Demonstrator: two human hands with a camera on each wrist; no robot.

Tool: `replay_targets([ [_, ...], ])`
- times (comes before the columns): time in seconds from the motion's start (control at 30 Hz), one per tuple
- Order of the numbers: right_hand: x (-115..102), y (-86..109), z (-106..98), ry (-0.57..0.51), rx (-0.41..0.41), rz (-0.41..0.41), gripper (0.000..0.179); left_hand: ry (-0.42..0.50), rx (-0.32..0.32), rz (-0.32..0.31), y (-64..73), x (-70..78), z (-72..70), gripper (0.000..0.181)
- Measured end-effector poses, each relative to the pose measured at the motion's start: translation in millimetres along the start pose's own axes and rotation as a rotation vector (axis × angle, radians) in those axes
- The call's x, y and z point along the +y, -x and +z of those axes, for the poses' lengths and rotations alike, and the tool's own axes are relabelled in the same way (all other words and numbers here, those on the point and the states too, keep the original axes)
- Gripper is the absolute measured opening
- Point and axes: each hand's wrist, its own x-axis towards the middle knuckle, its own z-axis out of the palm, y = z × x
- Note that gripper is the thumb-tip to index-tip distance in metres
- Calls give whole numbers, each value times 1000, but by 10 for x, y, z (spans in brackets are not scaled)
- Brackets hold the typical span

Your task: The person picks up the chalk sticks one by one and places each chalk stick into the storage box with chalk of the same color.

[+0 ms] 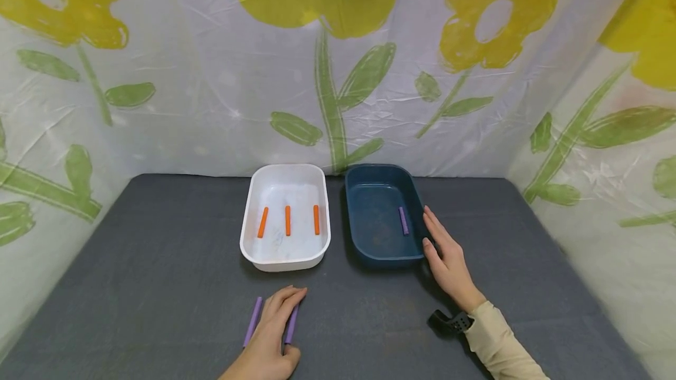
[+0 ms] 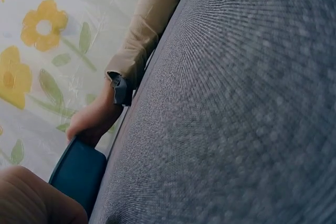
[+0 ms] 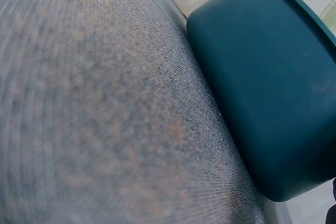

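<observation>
My left hand (image 1: pixel 271 333) is low over the dark cloth, fingers spread from the thumb, above a purple stick (image 1: pixel 291 324). That stick lies between thumb and fingers, its far end hidden under the fingertips; a firm pinch does not show. Another purple stick (image 1: pixel 252 321) lies just left of the hand. My right hand (image 1: pixel 449 260) rests with extended fingers and thumb against the right rim of a dark blue tub (image 1: pixel 388 261). One shorter purple stick (image 1: pixel 404 221) lies inside this tub. The left wrist view shows the right hand (image 2: pixel 94 121) at the tub's edge.
Left of the blue tub, a white tub (image 1: pixel 285 264) holds three orange sticks (image 1: pixel 287 220). A black band (image 1: pixel 449 323) sits at the right wrist, below the beige sleeve (image 1: pixel 502 345). A flower-print sheet (image 1: pixel 211 104) stands behind the cloth-covered table (image 1: pixel 158 263).
</observation>
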Motion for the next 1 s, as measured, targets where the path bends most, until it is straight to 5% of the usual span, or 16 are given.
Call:
replay_targets([
  [0.2, -5, -9, 1, -11, -13, 4, 54, 27, -51, -38, 12, -1, -5, 97],
  [0.57, -1, 3, -1, -7, 1, -15, 54, 83, -185, 4, 23, -23, -48, 93],
  [0.83, 9, 7, 8, -4, -8, -1, 54, 17, -99, 186, 5, -64, -18, 89],
  [1.0, 21, 2, 8, -1, -1, -4, 54, -6, -87, 202, -20, -72, -10, 87],
])
